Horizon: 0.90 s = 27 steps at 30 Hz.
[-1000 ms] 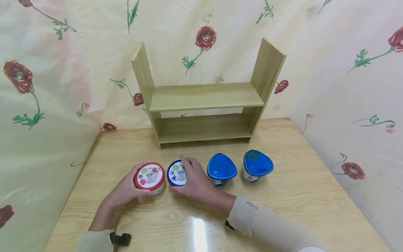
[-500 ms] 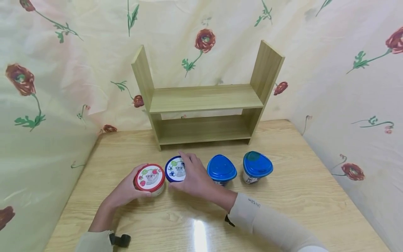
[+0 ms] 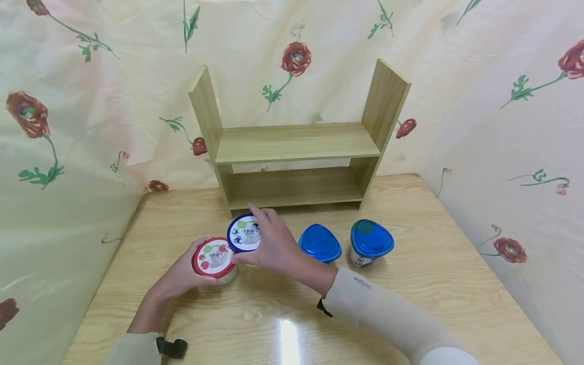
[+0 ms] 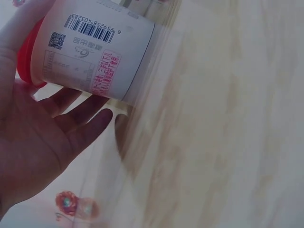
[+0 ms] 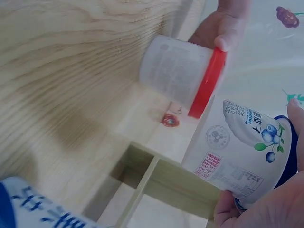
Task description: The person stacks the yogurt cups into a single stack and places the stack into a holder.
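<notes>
My left hand [image 3: 182,272] grips a white tub with a red-rimmed strawberry lid [image 3: 214,257] at the left of the table; its thumb lies along the near side. The left wrist view shows that tub's barcoded side [image 4: 90,42]. My right hand [image 3: 278,248] holds a second white tub with a dark-blue-rimmed blueberry lid [image 3: 244,233] between thumb and fingers, just behind and right of the red one. In the right wrist view, the blueberry tub [image 5: 237,152] appears tilted, with its printed side facing the camera. In the head view its lid overlaps the red rim.
Two cups with bright blue rounded-triangular lids stand to the right, a nearer one [image 3: 320,243] beside my right wrist and another [image 3: 371,238] farther right. A two-tier wooden shelf [image 3: 296,142] stands behind on the wooden table [image 3: 410,304], against flower-patterned cloth [image 3: 479,126].
My right hand has raised the blueberry tub and carried it left and back, toward the red-lidded tub. The left hand has stayed on its tub. The blue-lidded cups have not moved.
</notes>
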### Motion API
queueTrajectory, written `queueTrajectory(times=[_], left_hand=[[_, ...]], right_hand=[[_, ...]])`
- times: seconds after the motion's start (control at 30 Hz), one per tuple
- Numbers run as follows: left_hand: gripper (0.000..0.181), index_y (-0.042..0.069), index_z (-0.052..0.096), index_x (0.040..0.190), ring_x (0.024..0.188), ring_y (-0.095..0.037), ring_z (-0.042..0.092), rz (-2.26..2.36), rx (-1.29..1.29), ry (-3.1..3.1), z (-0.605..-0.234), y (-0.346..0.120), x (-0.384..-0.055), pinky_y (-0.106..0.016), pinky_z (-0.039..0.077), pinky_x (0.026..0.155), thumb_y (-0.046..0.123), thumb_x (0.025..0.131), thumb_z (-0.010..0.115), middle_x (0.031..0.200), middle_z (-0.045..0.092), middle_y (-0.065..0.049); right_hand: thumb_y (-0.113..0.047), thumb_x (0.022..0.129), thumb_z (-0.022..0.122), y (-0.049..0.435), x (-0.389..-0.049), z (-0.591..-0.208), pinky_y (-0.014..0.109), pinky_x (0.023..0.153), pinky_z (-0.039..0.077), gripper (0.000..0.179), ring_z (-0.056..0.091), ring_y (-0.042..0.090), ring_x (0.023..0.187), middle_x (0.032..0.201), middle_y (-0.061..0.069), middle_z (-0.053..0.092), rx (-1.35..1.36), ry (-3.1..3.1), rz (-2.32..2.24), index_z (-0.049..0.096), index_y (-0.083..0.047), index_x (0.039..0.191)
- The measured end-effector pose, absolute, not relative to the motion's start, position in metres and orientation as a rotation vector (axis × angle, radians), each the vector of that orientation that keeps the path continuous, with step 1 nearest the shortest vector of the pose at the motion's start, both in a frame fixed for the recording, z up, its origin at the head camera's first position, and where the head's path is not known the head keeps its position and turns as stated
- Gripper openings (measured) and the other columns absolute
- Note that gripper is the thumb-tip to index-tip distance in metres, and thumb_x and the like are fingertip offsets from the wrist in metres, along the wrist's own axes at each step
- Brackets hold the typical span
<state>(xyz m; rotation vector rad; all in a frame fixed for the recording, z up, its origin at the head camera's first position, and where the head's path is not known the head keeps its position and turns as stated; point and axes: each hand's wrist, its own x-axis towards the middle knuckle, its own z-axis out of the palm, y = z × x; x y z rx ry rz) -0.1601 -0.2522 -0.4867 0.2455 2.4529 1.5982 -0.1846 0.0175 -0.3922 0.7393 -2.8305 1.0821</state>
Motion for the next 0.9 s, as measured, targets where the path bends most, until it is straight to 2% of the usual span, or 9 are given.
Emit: queueTrajectory(times=[0.3,0.4,0.57,0.77,0.9], left_hand=[[0.103,0.012,0.021,0.155,0.129,-0.041,0.046,1.678,0.316,2.384,-0.493,-0.255,-0.165,-0.028,0.052,0.094,0.019,0.078,0.089,0.147,0.041,-0.018],[0.105,0.017,0.017,0.157,0.131,-0.042,0.045,1.735,0.386,2.327,-0.495,-0.256,-0.164,-0.027,0.051,0.095,0.015,0.079,0.088,0.151,0.038,-0.016],[0.107,0.029,0.016,0.158,0.133,-0.034,0.045,1.816,0.504,2.245,-0.497,-0.256,-0.166,-0.031,0.049,0.1,0.006,0.079,0.085,0.153,0.036,-0.008],[0.105,0.019,0.023,0.156,0.128,-0.022,0.048,1.807,0.545,2.299,-0.502,-0.257,-0.164,-0.025,0.045,0.102,0.001,0.075,0.087,0.148,0.039,-0.012],[0.107,0.015,0.022,0.156,0.128,-0.015,0.046,1.818,0.537,2.332,-0.505,-0.258,-0.162,-0.018,0.04,0.103,-0.003,0.072,0.087,0.149,0.038,-0.013]], right_hand=[[-0.058,0.067,0.089,-0.012,-0.183,-0.378,0.034,0.084,0.056,0.114,0.049,0.024,0.117,0.139,0.009,0.046,0.846,-2.768,1.055,0.032,-0.019,0.158],[-0.06,0.067,0.088,-0.023,-0.182,-0.377,0.033,0.084,0.055,0.115,0.05,0.023,0.117,0.14,0.009,0.046,0.855,-2.79,1.033,0.031,-0.021,0.158],[-0.063,0.067,0.086,-0.041,-0.181,-0.376,0.036,0.088,0.055,0.113,0.05,0.024,0.12,0.141,0.01,0.047,0.86,-2.816,0.985,0.032,-0.022,0.158],[-0.063,0.067,0.086,-0.057,-0.177,-0.38,0.032,0.085,0.053,0.112,0.05,0.021,0.118,0.14,0.006,0.046,0.859,-2.854,0.998,0.031,-0.026,0.158],[-0.066,0.067,0.085,-0.064,-0.175,-0.385,0.029,0.084,0.052,0.114,0.049,0.02,0.118,0.142,0.005,0.044,0.867,-2.868,0.996,0.029,-0.027,0.159]])
